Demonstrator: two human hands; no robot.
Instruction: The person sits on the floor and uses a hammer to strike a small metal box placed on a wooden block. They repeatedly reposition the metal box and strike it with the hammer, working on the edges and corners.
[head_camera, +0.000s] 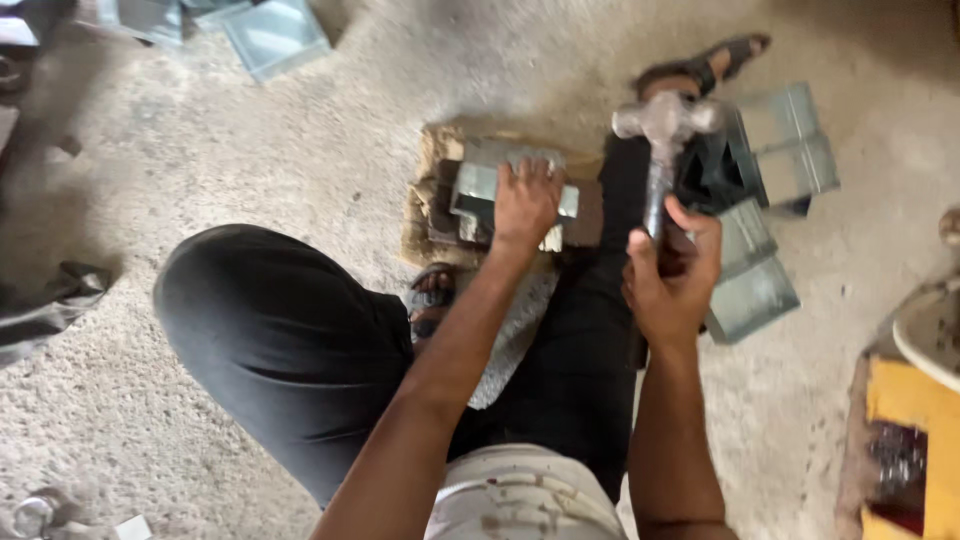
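Metal piece (478, 185) lies under left hand (525, 203) fingers; right hand (672, 275) grips hammer (664, 150).

Left hand (526, 200) presses a metal piece (480, 185) (on a block), right hand (672, 275) grips a hammer (662, 125).
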